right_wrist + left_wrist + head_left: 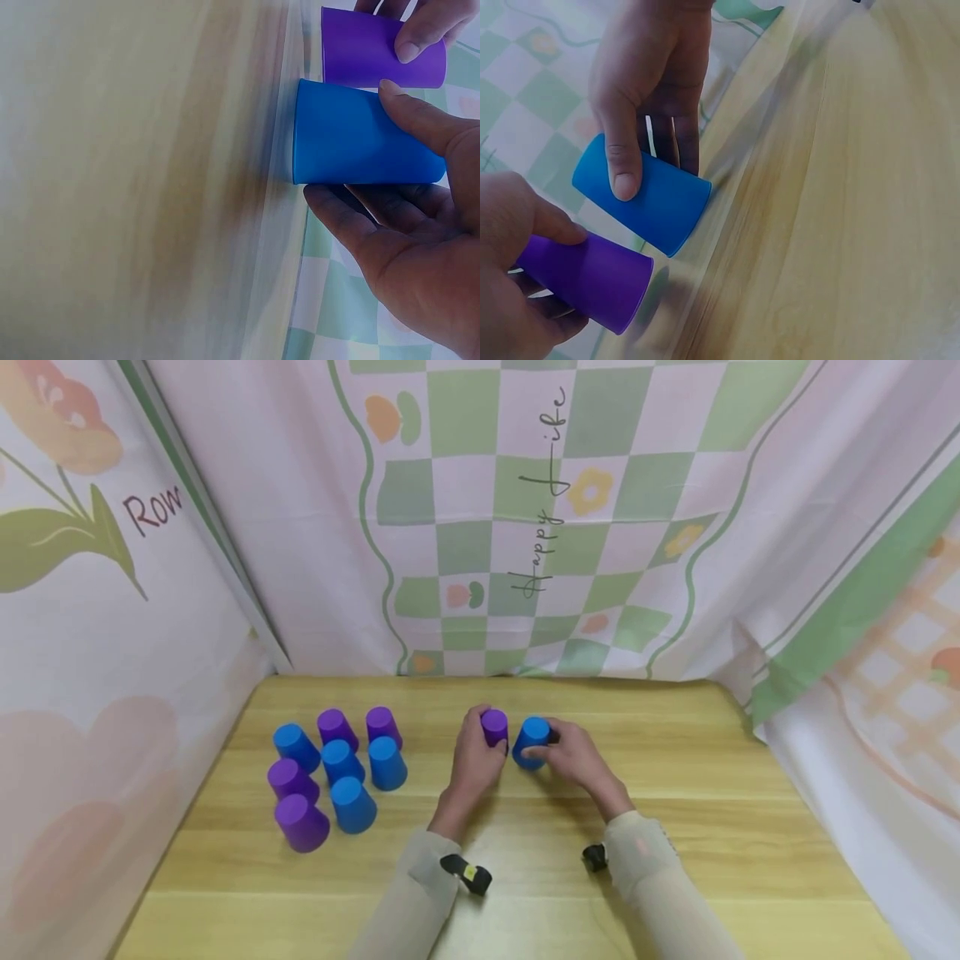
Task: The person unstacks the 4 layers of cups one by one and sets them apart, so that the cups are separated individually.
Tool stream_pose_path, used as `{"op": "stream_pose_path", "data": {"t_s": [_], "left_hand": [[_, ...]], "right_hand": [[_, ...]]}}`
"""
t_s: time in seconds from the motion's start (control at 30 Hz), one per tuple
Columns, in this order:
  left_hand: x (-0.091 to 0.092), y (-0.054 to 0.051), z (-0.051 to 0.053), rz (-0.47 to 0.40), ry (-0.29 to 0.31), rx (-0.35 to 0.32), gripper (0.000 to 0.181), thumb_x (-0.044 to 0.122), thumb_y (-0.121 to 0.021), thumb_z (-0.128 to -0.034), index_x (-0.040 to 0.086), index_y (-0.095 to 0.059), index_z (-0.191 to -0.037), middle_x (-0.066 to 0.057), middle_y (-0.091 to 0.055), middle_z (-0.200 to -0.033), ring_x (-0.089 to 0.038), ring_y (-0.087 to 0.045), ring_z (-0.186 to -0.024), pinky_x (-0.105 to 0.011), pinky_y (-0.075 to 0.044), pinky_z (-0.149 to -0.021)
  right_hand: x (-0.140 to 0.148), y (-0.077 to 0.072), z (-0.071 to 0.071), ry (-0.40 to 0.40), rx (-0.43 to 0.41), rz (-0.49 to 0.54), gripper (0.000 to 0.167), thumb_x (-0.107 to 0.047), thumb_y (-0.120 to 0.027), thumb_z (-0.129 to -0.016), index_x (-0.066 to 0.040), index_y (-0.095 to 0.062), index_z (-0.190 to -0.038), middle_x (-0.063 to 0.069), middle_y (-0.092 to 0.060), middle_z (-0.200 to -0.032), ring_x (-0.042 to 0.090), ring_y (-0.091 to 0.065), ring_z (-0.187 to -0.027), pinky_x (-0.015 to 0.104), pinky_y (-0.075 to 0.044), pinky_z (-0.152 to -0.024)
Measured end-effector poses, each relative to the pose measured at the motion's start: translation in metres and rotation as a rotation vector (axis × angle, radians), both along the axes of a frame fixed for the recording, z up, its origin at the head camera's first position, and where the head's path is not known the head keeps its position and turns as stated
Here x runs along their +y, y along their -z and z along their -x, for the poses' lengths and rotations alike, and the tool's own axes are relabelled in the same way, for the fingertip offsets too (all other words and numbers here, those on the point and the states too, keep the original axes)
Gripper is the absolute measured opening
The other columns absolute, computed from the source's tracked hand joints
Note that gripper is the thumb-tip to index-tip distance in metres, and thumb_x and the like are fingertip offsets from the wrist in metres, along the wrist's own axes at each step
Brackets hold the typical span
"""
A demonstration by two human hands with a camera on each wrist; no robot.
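Note:
In the head view my left hand (477,756) grips a purple cup (495,727), which is upside down. Just right of it, my right hand (577,754) holds an upside-down blue cup (532,743) between thumb and fingers. The two cups stand side by side with a narrow gap. From the left wrist, the thumb lies along the blue cup (656,199), and the purple cup (592,281) sits between the left thumb and fingers. In the right wrist view the fingers are beneath the blue cup (360,135) and the purple cup (367,49) is beyond it.
Left of my hands, several upside-down cups stand in a cluster, among them a purple cup (302,822) and a blue cup (353,804). They stand on a wooden table (525,893). A patterned curtain (465,485) hangs behind its back edge.

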State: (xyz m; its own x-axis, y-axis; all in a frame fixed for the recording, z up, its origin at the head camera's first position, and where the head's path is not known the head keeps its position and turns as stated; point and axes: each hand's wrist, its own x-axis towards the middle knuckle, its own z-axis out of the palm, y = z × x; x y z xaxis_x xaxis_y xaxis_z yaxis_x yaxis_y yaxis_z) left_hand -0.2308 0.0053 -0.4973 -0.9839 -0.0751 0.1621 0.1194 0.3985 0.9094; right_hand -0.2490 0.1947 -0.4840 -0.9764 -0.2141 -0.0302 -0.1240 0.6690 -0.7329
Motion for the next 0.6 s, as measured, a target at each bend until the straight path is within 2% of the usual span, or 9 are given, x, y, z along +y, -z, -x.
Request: {"op": "stream_pose_path", "data": {"t_s": [0.6], "left_hand": [[-0.006, -0.003, -0.014, -0.009, -0.023, -0.030, 0.066, -0.006, -0.075, -0.0900, 0.005, -0.048, -0.149, -0.018, -0.056, -0.149, -0.037, -0.054, -0.140, -0.054, -0.044, -0.119]], "right_hand": [[0.000, 0.001, 0.000, -0.008, 0.003, 0.011, 0.050, -0.028, -0.083, -0.092, -0.002, -0.068, -0.132, 0.021, -0.072, -0.130, 0.041, -0.066, -0.123, 0.058, -0.054, -0.106]]}}
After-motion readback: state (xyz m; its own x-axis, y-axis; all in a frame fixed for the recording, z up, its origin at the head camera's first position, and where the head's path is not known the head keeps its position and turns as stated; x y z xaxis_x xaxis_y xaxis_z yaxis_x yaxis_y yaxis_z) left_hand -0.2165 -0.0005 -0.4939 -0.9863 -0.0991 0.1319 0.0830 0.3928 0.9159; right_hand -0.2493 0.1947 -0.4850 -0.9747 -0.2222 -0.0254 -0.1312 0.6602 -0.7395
